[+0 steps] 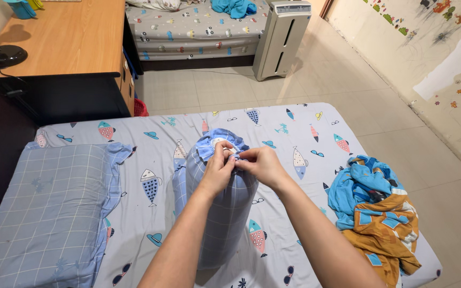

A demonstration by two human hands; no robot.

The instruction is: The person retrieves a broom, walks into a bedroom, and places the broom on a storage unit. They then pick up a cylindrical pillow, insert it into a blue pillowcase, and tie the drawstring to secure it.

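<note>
I see both hands, left hand (217, 172) and right hand (260, 164), pinching together the gathered end of a soft, light blue checked fabric bolster (221, 213) lying mid-mattress (305, 122); grip its cloth end.

You are in a home bedroom. Beneath your hands lies a mattress (294, 128) under a sheet printed with fish and hats, with a checked blue pillow (44, 208) to their left and a heap of blue and orange cloth (377, 213) to their right. Beyond them a second bed (188, 32) stands against the far wall, beside a wooden worktop (70, 37), a white air purifier (281, 37) and a wall with children's stickers (428, 32).
</note>
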